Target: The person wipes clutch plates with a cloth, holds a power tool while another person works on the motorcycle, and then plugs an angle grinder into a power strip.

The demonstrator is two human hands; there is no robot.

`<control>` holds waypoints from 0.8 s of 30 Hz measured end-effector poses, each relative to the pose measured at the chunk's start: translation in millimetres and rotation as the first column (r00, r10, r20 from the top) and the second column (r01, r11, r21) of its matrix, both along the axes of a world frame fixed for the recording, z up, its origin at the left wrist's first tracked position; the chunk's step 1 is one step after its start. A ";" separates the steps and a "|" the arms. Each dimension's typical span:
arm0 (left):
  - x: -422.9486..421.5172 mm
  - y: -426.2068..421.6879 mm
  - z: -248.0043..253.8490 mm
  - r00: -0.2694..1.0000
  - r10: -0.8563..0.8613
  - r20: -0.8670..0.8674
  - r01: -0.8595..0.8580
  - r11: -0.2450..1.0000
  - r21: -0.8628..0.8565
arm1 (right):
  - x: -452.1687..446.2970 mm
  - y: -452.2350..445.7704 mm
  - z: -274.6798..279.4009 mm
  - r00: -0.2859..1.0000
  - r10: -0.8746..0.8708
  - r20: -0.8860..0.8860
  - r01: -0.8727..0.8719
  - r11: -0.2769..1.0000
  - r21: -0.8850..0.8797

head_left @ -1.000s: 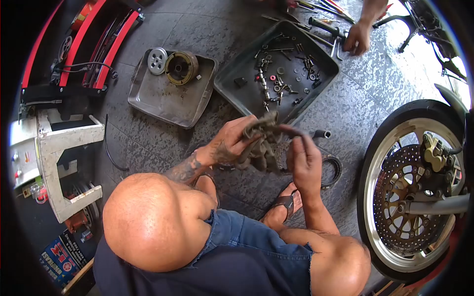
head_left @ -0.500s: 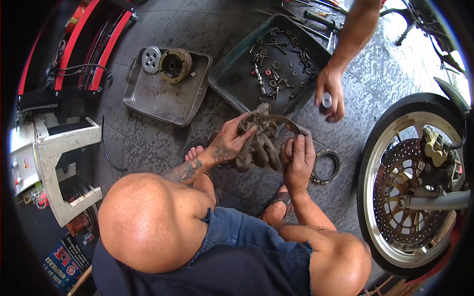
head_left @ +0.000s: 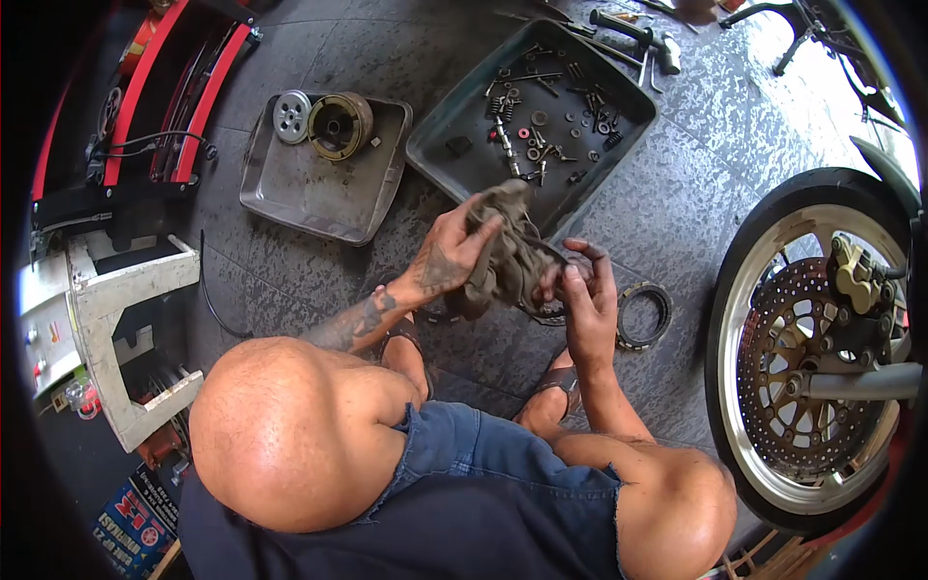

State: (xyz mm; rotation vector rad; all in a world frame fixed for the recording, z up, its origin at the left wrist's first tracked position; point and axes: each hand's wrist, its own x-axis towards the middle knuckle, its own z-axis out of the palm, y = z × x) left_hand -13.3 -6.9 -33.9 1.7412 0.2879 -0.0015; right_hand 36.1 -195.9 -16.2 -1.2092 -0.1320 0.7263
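Cloth (head_left: 503, 256) is hanging bunched above the grey floor (head_left: 667, 208), between the left hand (head_left: 452, 251) and the right hand (head_left: 592, 300). Its long axis is running from its upper end, which is pointing to the dark tray (head_left: 464, 169), down toward the feet (head_left: 406, 362). Left hand is gripping the folds; right hand is curling at the lower right edge, and I cannot tell what it is pinching. Ring (head_left: 666, 317) is lying just beside. Floor is showing pale blotches, shining at right, where wheel (head_left: 723, 367) is standing; grey tray (head_left: 304, 208) is resting at left.
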 end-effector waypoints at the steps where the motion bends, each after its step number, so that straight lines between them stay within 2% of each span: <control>1: -3.1 -5.1 -15.4 0.977 0.209 -0.033 -0.211 0.954 -0.213 | 0.7 0.3 3.9 0.994 -0.093 -0.051 0.097 0.991 0.092; 3: -8.8 -7.3 -21.5 0.982 0.186 0.024 -0.171 0.944 -0.282 | 7.9 -4.0 7.0 0.994 -0.096 -0.058 0.099 0.994 0.039; 5: -14.3 -1.8 -5.5 0.987 -0.087 -0.135 0.043 0.952 -0.302 | 12.7 -8.4 8.4 0.990 -0.104 -0.091 0.098 0.993 -0.062; 6: -14.9 -4.9 2.1 0.988 -0.149 -0.044 0.137 0.969 -0.205 | 13.7 -8.4 9.3 0.999 -0.043 -0.011 0.041 0.989 -0.140; 7: -13.4 -4.2 6.4 0.988 -0.149 -0.048 0.136 0.969 -0.206 | 14.5 -7.6 5.5 0.996 0.047 0.080 -0.029 0.977 -0.214; 9: -10.4 -1.4 11.0 0.947 -0.318 -0.052 0.322 0.940 0.112 | 15.5 -7.5 8.9 0.972 0.209 0.107 -0.167 0.937 -0.307; 10: -12.0 -4.5 9.3 0.969 -0.247 0.010 0.246 0.968 0.044 | 16.0 -4.4 10.9 0.974 0.203 0.105 -0.163 0.939 -0.302; 11: -12.4 -9.3 9.4 0.967 -0.256 0.010 0.255 0.966 0.050 | 16.9 1.3 12.8 0.989 0.109 0.102 -0.087 0.977 -0.196; 12: -14.4 -16.7 10.3 0.999 -0.044 -0.030 0.036 0.971 -0.237 | 15.4 4.9 14.1 0.996 0.017 0.087 -0.009 0.996 -0.092; 13: -13.9 -22.2 10.8 0.980 0.153 -0.129 -0.197 0.849 -0.490 | 12.2 5.4 13.8 0.996 0.015 0.087 -0.007 0.996 -0.091; 14: -8.2 -22.5 10.6 0.966 0.214 -0.148 -0.260 0.788 -0.558 | 9.6 6.1 11.3 0.993 -0.102 0.057 0.102 0.995 0.017; 15: -6.5 -24.5 5.0 0.966 0.216 -0.140 -0.258 0.790 -0.557 | 6.7 7.6 7.0 0.977 -0.213 0.013 0.210 0.970 0.122; 16: -6.5 -28.3 -3.4 0.967 0.213 -0.139 -0.255 0.803 -0.539 | 3.7 12.7 1.4 0.965 -0.259 0.047 0.243 0.946 0.216; 19: -9.1 -41.9 -10.6 0.964 0.212 -0.160 -0.266 0.765 -0.587 | 7.6 8.5 8.4 0.965 -0.264 -0.009 0.260 0.942 0.211; 21: -6.6 -38.1 -11.2 0.977 0.155 -0.148 -0.212 0.798 -0.564 | 10.7 9.2 12.3 0.956 -0.292 -0.004 0.290 0.945 0.154; 23: -8.4 -34.1 -6.2 0.984 0.111 -0.136 -0.166 0.841 -0.515 | 16.0 5.2 16.8 0.989 -0.148 -0.003 0.147 0.982 0.121; 24: -8.4 -33.6 -4.0 0.986 0.152 -0.073 -0.168 0.874 -0.456 | 16.0 4.5 19.1 0.989 -0.150 -0.010 0.150 0.981 0.120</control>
